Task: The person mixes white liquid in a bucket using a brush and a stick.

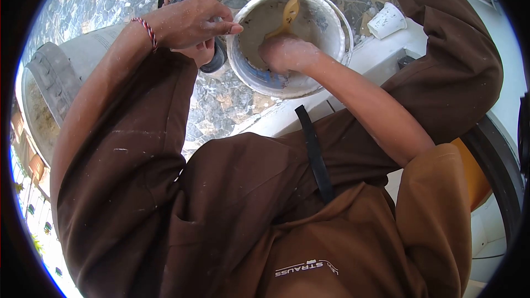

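Note:
A white bucket [344, 22], smeared around its rim, stands on the floor in front of me with murky grey liquid inside. My left hand [199, 25], a braided band on its wrist, reaches to the bucket's near left edge. Its thumb and forefinger are closed at the rim. Down inside the bucket is my right hand [290, 54], slightly blurred, its fingers curled and mostly hidden. From that hand a yellow-handled paintbrush [290, 14] sticks up, handle end uppermost. The hand covers the brush's lower end, so its bristles do not show.
A white, smudged plastic cup [386, 21] lies tipped to the right of the bucket, near a white ledge [359, 55]. Patterned stone flooring [221, 107] is spattered white. A grey sack [91, 49] lies over a round container at left. My sandalled foot is beside the bucket.

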`<state>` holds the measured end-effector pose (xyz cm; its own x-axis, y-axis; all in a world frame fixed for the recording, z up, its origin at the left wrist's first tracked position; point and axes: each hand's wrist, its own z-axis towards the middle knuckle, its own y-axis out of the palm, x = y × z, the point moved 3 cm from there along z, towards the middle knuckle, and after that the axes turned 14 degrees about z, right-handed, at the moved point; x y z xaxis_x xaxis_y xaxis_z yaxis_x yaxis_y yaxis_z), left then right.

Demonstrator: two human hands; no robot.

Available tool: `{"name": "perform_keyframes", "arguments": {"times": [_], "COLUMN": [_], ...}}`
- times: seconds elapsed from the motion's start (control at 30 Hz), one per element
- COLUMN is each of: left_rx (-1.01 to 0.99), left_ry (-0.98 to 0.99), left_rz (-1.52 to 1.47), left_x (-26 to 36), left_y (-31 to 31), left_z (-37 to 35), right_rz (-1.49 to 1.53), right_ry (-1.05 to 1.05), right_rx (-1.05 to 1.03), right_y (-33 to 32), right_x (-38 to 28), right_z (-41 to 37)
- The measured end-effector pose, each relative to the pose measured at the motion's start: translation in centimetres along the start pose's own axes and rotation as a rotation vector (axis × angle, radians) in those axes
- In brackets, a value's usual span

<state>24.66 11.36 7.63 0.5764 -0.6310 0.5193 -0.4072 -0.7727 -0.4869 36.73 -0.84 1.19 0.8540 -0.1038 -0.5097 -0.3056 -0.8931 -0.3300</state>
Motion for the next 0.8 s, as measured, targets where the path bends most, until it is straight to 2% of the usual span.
{"name": "perform_keyframes", "arguments": {"times": [0.2, 0.3, 0.37, 0.4, 0.43, 0.47, 0.5, 0.67, 0.73, 0.8], "left_rx": [0.033, 0.009, 0.085, 0.146, 0.134, 0.067, 0.008, 0.06, 0.077, 0.177], "left_ry": [-0.022, -0.037, 0.0, 0.039, 0.04, -0.005, -0.051, -0.048, -0.035, 0.274], "left_rz": [0.031, -0.008, 0.07, 0.134, 0.124, 0.063, 0.01, 0.041, 0.055, 0.107], "left_x": [0.2, -0.4, -0.7, -0.8, -0.6, -0.3, -0.2, -0.2, -1.0, -1.0], "left_y": [0.0, 0.4, 0.4, 0.8, 0.8, 0.5, 0.3, 0.3, 0.6, 0.5], "left_z": [0.0, 0.1, 0.2, 0.1, 0.1, 0.1, 0.2, 0.0, 0.0, 0.1], "right_rz": [-0.01, -0.026, -0.037, -0.031, -0.024, -0.019, 0.011, -0.079, -0.033, -0.054], "right_ry": [-0.011, 0.028, -0.035, -0.038, -0.019, 0.001, 0.037, 0.047, 0.001, 0.01], "right_rx": [-0.046, 0.016, 0.284, 0.277, 0.129, -0.017, -0.052, -0.027, 0.072, -0.014], "right_y": [-0.3, 1.7, 2.1, 2.3, 0.5, -0.9, -1.8, 0.1, -0.1, -0.6], "right_x": [-0.6, 0.7, 1.1, 1.9, 1.1, 0.4, 0.0, -0.1, 0.0, -0.1], "right_z": [-0.5, 0.9, 1.4, 2.1, 1.3, 0.5, 0.2, 0.4, 0.7, 0.4]}}
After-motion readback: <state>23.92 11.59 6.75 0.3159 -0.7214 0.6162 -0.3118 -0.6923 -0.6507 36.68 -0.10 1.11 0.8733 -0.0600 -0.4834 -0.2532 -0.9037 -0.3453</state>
